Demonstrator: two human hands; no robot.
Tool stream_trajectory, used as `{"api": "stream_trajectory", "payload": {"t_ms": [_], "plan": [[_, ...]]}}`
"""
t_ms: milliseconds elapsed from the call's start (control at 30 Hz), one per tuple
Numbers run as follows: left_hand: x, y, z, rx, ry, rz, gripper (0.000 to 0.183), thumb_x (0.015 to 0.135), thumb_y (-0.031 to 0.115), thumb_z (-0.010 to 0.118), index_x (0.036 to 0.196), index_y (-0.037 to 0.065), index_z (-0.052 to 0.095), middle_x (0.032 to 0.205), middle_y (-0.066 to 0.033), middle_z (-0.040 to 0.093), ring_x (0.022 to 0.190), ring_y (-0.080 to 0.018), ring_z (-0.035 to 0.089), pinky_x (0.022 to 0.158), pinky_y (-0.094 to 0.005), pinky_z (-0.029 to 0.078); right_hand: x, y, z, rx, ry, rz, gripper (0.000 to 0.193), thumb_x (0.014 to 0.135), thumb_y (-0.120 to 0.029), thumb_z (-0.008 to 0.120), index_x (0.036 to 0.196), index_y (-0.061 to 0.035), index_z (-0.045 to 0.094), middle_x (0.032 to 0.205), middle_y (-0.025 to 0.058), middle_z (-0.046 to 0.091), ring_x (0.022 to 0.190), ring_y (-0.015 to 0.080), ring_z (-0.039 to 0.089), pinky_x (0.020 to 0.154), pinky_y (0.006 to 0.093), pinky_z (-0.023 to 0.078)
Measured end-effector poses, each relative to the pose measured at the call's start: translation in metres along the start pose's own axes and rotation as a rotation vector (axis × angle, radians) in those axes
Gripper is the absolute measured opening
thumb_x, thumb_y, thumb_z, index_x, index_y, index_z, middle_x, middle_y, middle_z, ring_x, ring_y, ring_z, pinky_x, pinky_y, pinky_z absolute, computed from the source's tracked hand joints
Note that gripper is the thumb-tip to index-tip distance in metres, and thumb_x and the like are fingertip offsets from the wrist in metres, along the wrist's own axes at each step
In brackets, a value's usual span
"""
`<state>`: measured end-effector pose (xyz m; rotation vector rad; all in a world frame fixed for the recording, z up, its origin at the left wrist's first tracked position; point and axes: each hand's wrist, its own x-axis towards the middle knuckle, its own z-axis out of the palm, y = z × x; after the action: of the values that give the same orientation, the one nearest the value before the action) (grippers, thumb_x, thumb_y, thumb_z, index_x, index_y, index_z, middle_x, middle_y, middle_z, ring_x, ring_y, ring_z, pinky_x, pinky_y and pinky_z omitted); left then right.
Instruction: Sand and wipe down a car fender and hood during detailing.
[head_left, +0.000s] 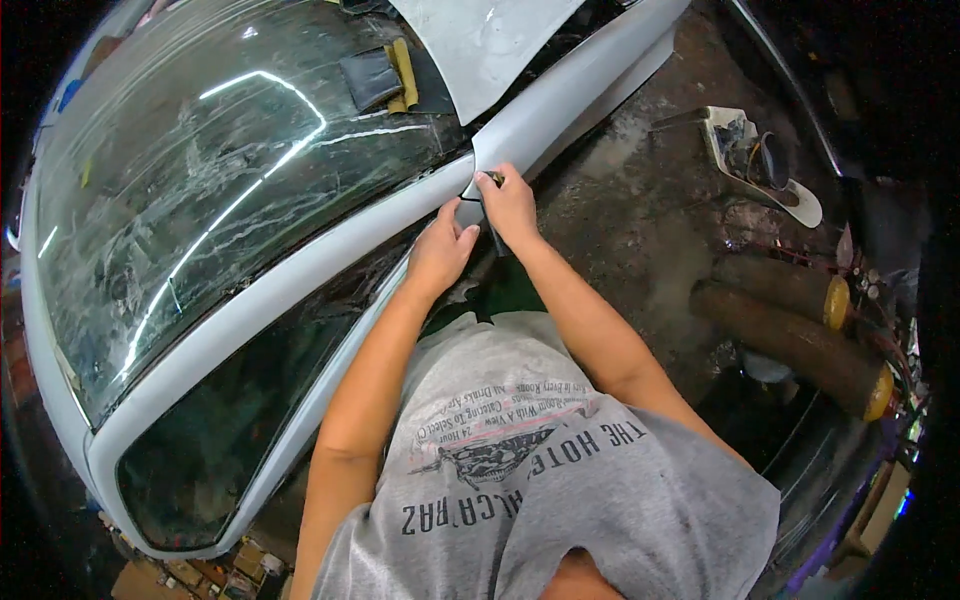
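A car body in pale grey-white paint stretches diagonally across the view, and both my hands are at the lower end of its windshield pillar [330,238], where it meets the fender [545,125]. My left hand [443,252] rests its fingertips at the panel edge, thumb apart, fingers stretched out. Just right of it, my right hand [510,208] is closed in a pinch at the seam. A small dark thing with a yellowish spot [496,178] shows between its fingers; its kind is unclear. A narrow dark strip [497,238] hangs below the hands.
The dusty windshield [220,150] lies to the left, with a dark folded pad [370,80] and yellow cloth [403,75] on it. A pale hood panel [485,50] is beyond. On the floor at right lie a white curved part [795,200] and gas cylinders [790,335].
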<state>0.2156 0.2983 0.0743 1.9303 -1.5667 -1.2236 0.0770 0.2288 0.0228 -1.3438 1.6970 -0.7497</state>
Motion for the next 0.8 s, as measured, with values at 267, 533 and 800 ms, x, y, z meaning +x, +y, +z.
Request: {"api": "stream_trajectory", "payload": {"t_ms": [267, 533, 800], "plan": [[0.005, -0.023, -0.001, -0.034, -0.034, 0.053, 0.058, 0.094, 0.026, 0.065, 0.143, 0.002, 0.045, 0.088, -0.0171, 0.067, 0.083, -0.0320, 0.066, 0.080, -0.0408, 0.051, 0.014, -0.027, -0.004, -0.171, 0.063, -0.017, 0.037, 0.092, -0.038, 0.063, 0.102, -0.0020, 0.063, 0.101, 0.0233, 0.070, 0.097, 0.0454, 0.065, 0.084, 0.0526, 0.049], [0.007, -0.016, -0.007, -0.057, -0.081, 0.049, 0.056, 0.095, 0.027, 0.065, 0.140, 0.001, 0.046, 0.089, -0.0178, 0.067, 0.084, -0.0336, 0.065, 0.080, -0.0418, 0.050, 0.038, -0.052, -0.013, -0.332, 0.038, -0.080, 0.037, 0.093, -0.038, 0.064, 0.102, -0.0023, 0.063, 0.100, 0.0216, 0.070, 0.096, 0.0444, 0.066, 0.082, 0.0542, 0.050], [0.006, -0.014, -0.010, -0.048, -0.081, 0.060, 0.053, 0.095, 0.029, 0.063, 0.137, 0.002, 0.047, 0.091, -0.0212, 0.068, 0.090, -0.0414, 0.066, 0.081, -0.0497, 0.050, 0.037, -0.049, -0.022, -0.485, -0.019, -0.152, 0.037, 0.091, -0.039, 0.066, 0.097, -0.0025, 0.063, 0.097, 0.0229, 0.071, 0.094, 0.0455, 0.066, 0.081, 0.0545, 0.051]]}}
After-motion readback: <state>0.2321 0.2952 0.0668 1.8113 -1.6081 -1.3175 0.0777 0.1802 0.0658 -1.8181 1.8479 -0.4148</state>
